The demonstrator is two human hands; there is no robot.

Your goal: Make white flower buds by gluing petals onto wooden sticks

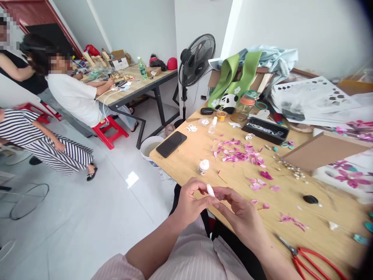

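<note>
Above the near table edge, my left hand (194, 200) and my right hand (237, 212) meet fingertip to fingertip. Between them is a small white oblong piece (210, 190); its exact kind I cannot make out. Fingers of both hands are closed around it. Just beyond my left hand stands a small white jar (203, 167) with a white top. Pink petals (236, 151) lie scattered farther up the table. A pair of red-handled scissors (300, 252) rests to the right of my right forearm.
A black phone (171, 144) lies near the table's left edge. Behind the petals are a black box (265, 130), a glass jar (244, 107) and a small clear bottle (213, 125). A brown board (326, 149) leans at right. A fan (196, 60) and people sitting at another table (132, 83) are beyond.
</note>
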